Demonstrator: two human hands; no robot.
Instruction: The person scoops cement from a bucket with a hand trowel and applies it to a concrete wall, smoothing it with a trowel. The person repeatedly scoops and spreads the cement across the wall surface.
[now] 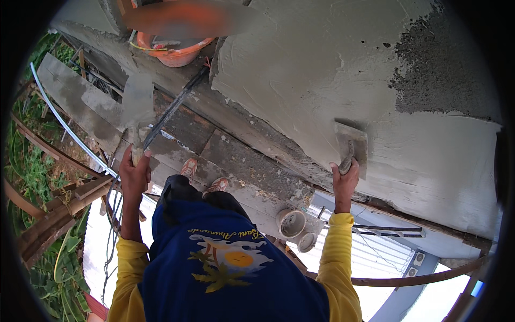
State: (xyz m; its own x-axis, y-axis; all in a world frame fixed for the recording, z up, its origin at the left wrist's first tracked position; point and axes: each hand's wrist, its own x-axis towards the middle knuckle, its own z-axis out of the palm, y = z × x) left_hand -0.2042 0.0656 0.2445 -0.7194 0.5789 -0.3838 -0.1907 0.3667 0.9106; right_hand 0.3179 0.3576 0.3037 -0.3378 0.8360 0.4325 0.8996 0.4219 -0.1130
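Note:
My left hand (pixel 135 169) is closed on the handle of a cement-smeared trowel (pixel 137 99), whose wide blade points away from me on the left. On the right, my right hand (pixel 346 180) grips the handle of a metal plastering float (pixel 348 134), its plate against the wet grey plastered surface (pixel 289 64). Smooth plaster surrounds the float, with a rough, darker patch (pixel 429 64) higher up on the right.
My feet (pixel 204 177) stand on cement-stained planks (pixel 244 198). An orange bucket (pixel 177 56) with grey mix is at upper left, two small pails (pixel 291 222) sit lower right. A black pole (pixel 177 102), cables, bent timbers (pixel 48 225) and drops to plants and a white roof border the planks.

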